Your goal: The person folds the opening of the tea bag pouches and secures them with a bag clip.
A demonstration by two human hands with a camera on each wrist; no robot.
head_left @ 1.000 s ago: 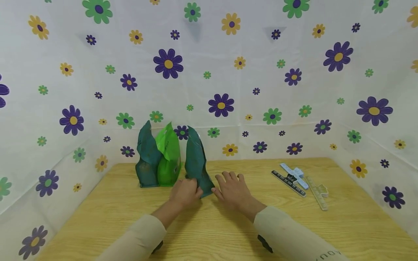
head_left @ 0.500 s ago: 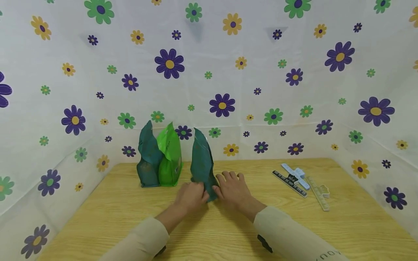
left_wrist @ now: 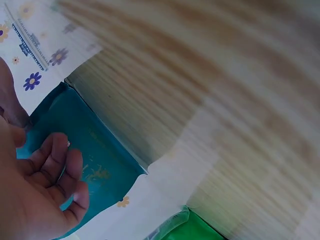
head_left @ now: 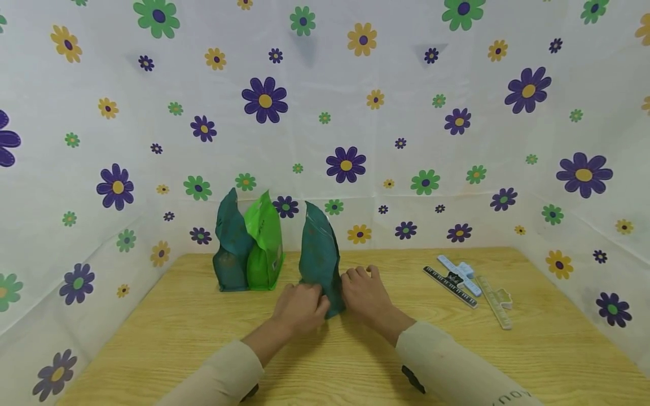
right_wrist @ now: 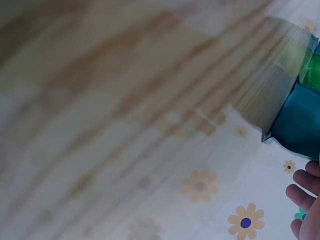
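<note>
A teal pouch bag (head_left: 319, 248) stands upright on the table between both hands. My left hand (head_left: 302, 307) holds its lower left part; in the left wrist view, this hand's curled fingers (left_wrist: 55, 160) lie against the teal bag's face (left_wrist: 107, 155). Along the lower right side, my right hand (head_left: 367, 293) rests against the bag, its fingertips partly hidden behind the edge. The right wrist view catches only a few loosely extended fingers (right_wrist: 302, 195) beside the teal bag (right_wrist: 300, 120).
To the left, another teal bag (head_left: 232, 242) and a bright green bag (head_left: 265, 242) stand side by side. Three long clips, one black (head_left: 449, 286), one light blue (head_left: 462, 276) and one cream (head_left: 493, 301), lie at the right. Flowered cloth (head_left: 376, 141) walls the wooden table (head_left: 355, 361).
The left hand has shifted the teal bag a little rightward and nearer to me, turning it slightly. My right hand has come against the bag's right side. Other bags and clips stay put.
</note>
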